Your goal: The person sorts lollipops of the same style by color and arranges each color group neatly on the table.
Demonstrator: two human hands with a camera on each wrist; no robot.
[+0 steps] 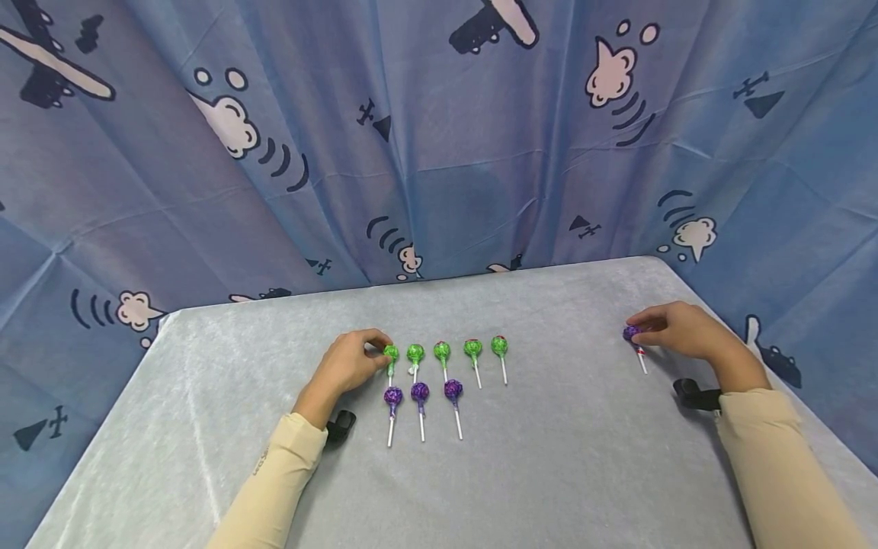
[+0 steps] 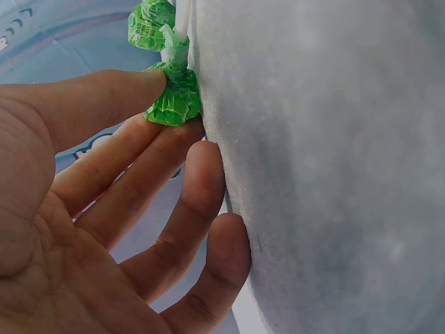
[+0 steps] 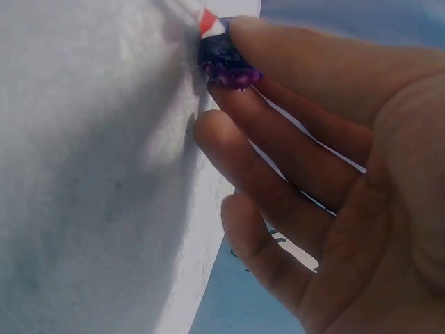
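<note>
My left hand (image 1: 350, 362) pinches the leftmost green lollipop (image 2: 174, 101) by its wrapped head, thumb on one side and fingers on the other. That lollipop lies at the left end of a row of several green lollipops (image 1: 472, 348). Just in front of this row are three purple lollipops (image 1: 420, 392), their sticks toward me. Far to the right, my right hand (image 1: 686, 329) holds another purple lollipop (image 3: 226, 59) between thumb and fingers. Its stick, with a red and white band near the head, slants down toward the table.
A grey-white cloth covers the table (image 1: 562, 457). Behind and beside it hangs a blue curtain (image 1: 466, 206) printed with planes and clouds. Dark wrist cameras (image 1: 696, 395) sit under both wrists, close to the cloth. The table's right edge runs near my right forearm.
</note>
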